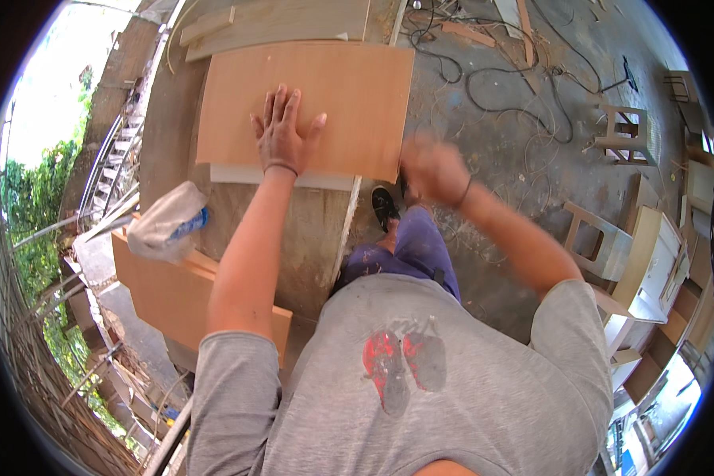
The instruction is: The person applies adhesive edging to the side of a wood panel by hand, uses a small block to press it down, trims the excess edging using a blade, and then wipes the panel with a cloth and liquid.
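A light-brown wood-coloured board [333, 103] lies flat on a larger work surface in front of me. My left hand [282, 147] rests palm down on it, fingers spread, holding nothing. At the board's right edge is my right hand [439, 168], smeared by motion. Its fingers look curled in, close to the near right corner; what they hold, if anything, I cannot make out. A pale strip of another panel [238, 174] shows from under the board's near edge.
More boards [285, 24] lie at the far side of the work surface. A beige bag [165, 222] with a blue patch sits at left, by a brown panel [163, 297]. Black cables [523, 71] and wood scraps litter the floor at right, near a stool [627, 135] and cabinet parts [650, 262].
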Tool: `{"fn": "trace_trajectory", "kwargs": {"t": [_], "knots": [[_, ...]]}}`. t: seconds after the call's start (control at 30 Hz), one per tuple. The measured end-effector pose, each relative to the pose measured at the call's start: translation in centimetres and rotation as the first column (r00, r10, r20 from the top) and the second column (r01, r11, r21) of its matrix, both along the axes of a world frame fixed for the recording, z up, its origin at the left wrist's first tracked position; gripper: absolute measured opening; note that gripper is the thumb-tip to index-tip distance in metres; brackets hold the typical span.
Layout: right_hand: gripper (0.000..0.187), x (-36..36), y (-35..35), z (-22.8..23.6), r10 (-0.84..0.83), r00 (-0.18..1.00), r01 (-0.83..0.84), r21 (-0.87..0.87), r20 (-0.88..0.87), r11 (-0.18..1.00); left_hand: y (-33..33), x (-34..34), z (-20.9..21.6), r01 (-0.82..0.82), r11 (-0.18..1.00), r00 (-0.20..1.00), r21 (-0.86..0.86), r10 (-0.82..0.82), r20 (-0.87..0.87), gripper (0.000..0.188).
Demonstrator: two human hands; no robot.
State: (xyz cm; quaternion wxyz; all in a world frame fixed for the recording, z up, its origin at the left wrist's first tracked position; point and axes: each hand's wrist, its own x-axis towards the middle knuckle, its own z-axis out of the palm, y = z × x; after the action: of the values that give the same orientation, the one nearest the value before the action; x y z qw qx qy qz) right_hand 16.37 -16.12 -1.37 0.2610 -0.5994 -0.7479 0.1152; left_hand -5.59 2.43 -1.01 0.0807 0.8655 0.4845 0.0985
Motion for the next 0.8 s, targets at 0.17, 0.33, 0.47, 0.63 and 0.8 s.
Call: {"fn": "trace_trajectory", "kwargs": {"t": [0.17,0.33,0.47,0.63,0.8], "knots": [[0.034,4.3,5.6,2.5,-0.143,0.972,0.162,-0.091,0.186,0.983,0.1,0.1,-0.1,0.021,0.999,1.0,0.034,-0.022,0.012,0.068],[0.035,-3.5,-2.3,3.0,0.254,0.955,-0.221,-0.206,0.152,0.953,0.0,-0.3,-0.4,0.016,1.0,1.0,0.025,-0.016,0.021,0.068],[0.036,-0.6,0.9,3.7,0.088,0.974,-0.052,-0.172,0.208,0.984,0.1,0.0,0.2,0.014,0.999,1.0,0.036,-0.015,0.025,0.065],[0.034,3.9,5.5,2.9,-0.03,0.952,0.087,-0.175,0.305,0.981,-0.1,0.5,0.5,0.02,0.999,0.999,0.048,-0.021,0.034,0.064],[0.033,-5.7,-5.1,3.2,0.429,0.889,-0.348,-0.374,0.157,0.859,-0.1,0.2,-0.1,0.01,1.0,0.999,0.024,-0.011,0.039,0.065]]}}
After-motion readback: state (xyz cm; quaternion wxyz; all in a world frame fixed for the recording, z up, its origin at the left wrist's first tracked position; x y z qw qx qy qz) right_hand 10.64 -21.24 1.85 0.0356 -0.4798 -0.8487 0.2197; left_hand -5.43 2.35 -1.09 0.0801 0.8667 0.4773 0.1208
